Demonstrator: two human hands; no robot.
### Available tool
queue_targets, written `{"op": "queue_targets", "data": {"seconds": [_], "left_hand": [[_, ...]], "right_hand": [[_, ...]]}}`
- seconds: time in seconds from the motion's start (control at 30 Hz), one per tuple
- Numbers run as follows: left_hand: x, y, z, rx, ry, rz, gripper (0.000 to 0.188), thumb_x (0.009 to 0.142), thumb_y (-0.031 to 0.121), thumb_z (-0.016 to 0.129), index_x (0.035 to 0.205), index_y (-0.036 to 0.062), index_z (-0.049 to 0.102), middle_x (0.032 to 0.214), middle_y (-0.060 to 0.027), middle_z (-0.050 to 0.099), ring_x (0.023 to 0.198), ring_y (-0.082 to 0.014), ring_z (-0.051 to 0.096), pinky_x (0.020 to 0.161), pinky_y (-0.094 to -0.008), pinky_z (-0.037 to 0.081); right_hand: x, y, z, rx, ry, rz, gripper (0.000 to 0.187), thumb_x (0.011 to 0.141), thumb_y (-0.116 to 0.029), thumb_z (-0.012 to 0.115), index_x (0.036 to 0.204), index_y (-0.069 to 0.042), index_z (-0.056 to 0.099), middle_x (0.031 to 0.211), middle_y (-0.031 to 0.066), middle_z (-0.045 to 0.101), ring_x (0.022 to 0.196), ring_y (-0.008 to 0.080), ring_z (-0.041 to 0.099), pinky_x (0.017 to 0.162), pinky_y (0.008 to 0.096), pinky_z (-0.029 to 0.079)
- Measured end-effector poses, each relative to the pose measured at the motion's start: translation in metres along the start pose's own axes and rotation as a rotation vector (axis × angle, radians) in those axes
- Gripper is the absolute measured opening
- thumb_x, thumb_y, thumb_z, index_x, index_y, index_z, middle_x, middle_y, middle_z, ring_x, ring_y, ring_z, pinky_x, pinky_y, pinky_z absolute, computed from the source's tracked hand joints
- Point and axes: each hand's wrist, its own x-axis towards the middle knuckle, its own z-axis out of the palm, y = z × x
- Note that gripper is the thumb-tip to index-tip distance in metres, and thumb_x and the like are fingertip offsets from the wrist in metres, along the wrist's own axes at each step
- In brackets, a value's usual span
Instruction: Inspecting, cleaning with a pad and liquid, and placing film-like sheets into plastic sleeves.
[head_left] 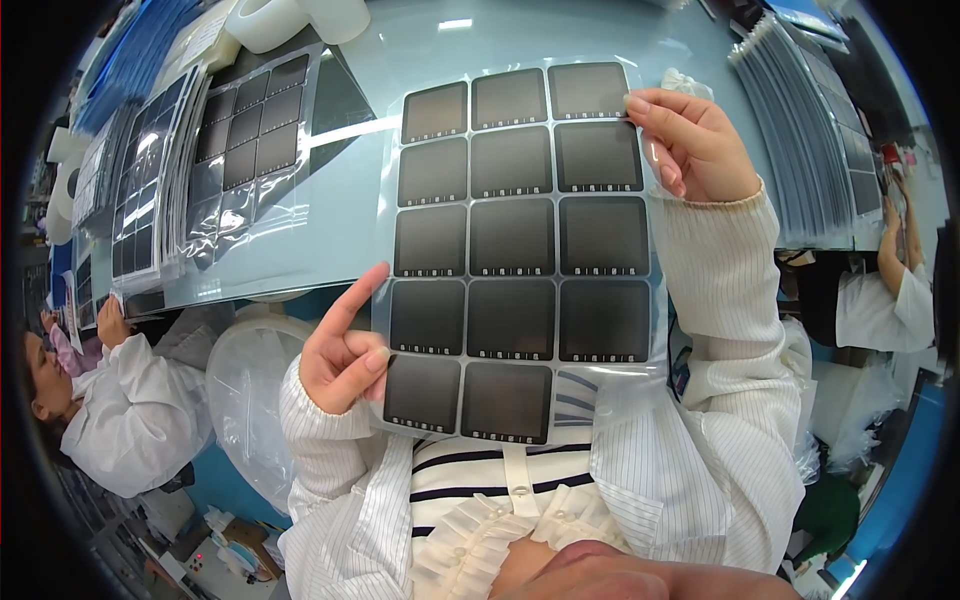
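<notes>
Well, left hand [343, 362]: holding clear sheet [656, 310] by its edge
Right hand [702, 145]: pinching its upper corner
Dark panels [512, 238]: between hands

Your clear plastic sheet [512, 197] bears gridded grey-black squares [511, 237]; at six o'clock, your cream fabric top [470, 473] is black-striped; at twelve, the glossy desk [510, 45] is pale blue-green.
</notes>
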Motion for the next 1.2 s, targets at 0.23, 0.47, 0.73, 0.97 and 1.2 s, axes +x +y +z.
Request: {"op": "queue_targets", "data": {"seconds": [0.23, 0.47, 0.73, 0.97, 1.2], "left_hand": [[0.01, -0.001, 0.004, 0.012, 0.03, 0.028, 0.064, 0.087, -0.001, 0.043, 0.141, -0.003, 0.008, 0.056, 0.0009, 0.048, 0.047, -0.0035, 0.042, 0.047, -0.0154, 0.033], [0.021, 0.001, 0.009, -0.004, 0.023, 0.066, 0.061, 0.087, -0.001, 0.043, 0.14, -0.0029, 0.013, 0.057, 0.001, 0.048, 0.049, -0.0042, 0.043, 0.048, -0.0157, 0.033], [0.023, 0.008, 0.023, 0.049, 0.083, 0.08, 0.061, 0.085, -0.002, 0.045, 0.14, -0.0021, 0.018, 0.056, 0.0018, 0.048, 0.049, -0.0052, 0.045, 0.049, -0.0173, 0.036], [0.03, 0.005, 0.026, 0.324, 0.223, 0.134, 0.059, 0.085, 0.0, 0.048, 0.139, 0.0004, 0.025, 0.056, 0.0003, 0.052, 0.05, -0.0061, 0.048, 0.054, -0.018, 0.04], [0.057, 0.005, 0.028, 0.905, 0.465, 0.357, 0.053, 0.083, -0.002, 0.052, 0.134, 0.0004, 0.036, 0.053, 0.0011, 0.05, 0.047, -0.0047, 0.044, 0.048, -0.0179, 0.036]], "right_hand": [[0.009, 0.006, -0.005, 0.0, 0.117, 0.016, 0.021, 0.088, -0.015, 0.056, 0.097, 0.003, 0.06, 0.05, -0.0007, 0.052, 0.034, 0.0027, 0.042, 0.031, 0.0141, 0.03], [0.016, 0.008, -0.024, 0.046, 0.032, -0.03, 0.02, 0.09, -0.014, 0.054, 0.099, 0.002, 0.06, 0.054, -0.0007, 0.056, 0.036, 0.0016, 0.045, 0.031, 0.0119, 0.031], [0.016, 0.003, -0.027, 0.044, 0.048, -0.071, 0.021, 0.089, -0.015, 0.055, 0.1, 0.003, 0.059, 0.055, -0.0011, 0.055, 0.037, 0.0015, 0.044, 0.032, 0.0125, 0.029], [0.036, 0.02, -0.006, -0.201, 0.15, -0.025, 0.031, 0.086, -0.023, 0.061, 0.104, 0.003, 0.059, 0.062, -0.0029, 0.053, 0.043, 0.0028, 0.042, 0.037, 0.017, 0.026], [0.079, 0.043, -0.009, -0.506, 0.248, -0.18, 0.03, 0.087, -0.028, 0.059, 0.103, -0.003, 0.063, 0.07, -0.002, 0.056, 0.051, 0.0051, 0.046, 0.043, 0.0196, 0.035]]}}
